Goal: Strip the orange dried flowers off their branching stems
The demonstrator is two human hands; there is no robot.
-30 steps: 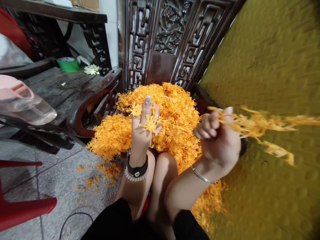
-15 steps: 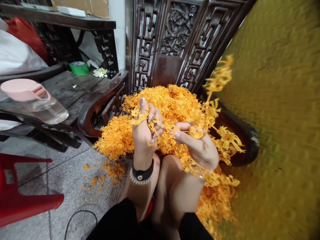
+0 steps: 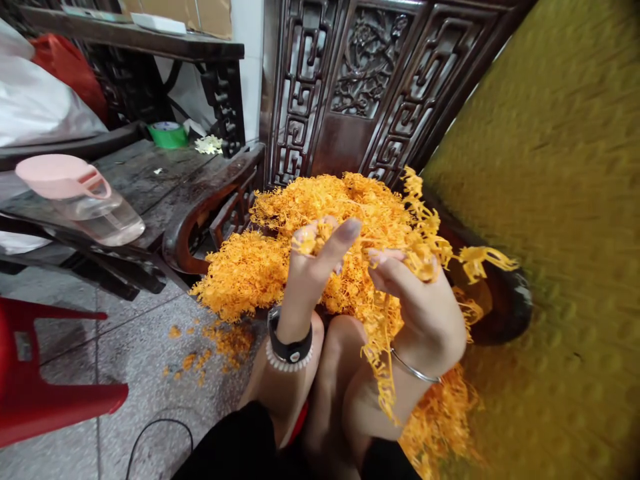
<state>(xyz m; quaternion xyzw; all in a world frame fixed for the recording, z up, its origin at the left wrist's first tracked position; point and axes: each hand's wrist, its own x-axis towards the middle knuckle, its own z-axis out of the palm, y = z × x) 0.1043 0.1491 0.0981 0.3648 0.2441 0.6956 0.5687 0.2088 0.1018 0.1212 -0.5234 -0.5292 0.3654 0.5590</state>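
Observation:
My left hand (image 3: 306, 273), with a black band and a beaded bracelet at the wrist, is closed around orange plastic flowers (image 3: 311, 240), its thumb pointing right. To its right, my right hand (image 3: 429, 313) pinches a string of orange plastic flowers (image 3: 425, 260) between thumb and fingers. One end of this string sticks up behind the hand, and other strands hang down past its wrist, which wears a silver bangle. A thin strand seems to run between both hands. Below and behind them lies a large heap of the same flowers (image 3: 250, 267).
On the dark wooden bench (image 3: 135, 173) at left are a pink-lidded water jug (image 3: 95, 200) and green tape (image 3: 167, 135). A red stool (image 3: 65, 393) stands on the floor at lower left. Behind the heap is carved wood (image 3: 345, 143); a yellow-green textured surface (image 3: 560, 200) fills the right.
My left thumb has swung from upright to pointing right over the fingers. The flower string at my right hand has swung lower, and its strands hang differently. The view has shifted slightly.

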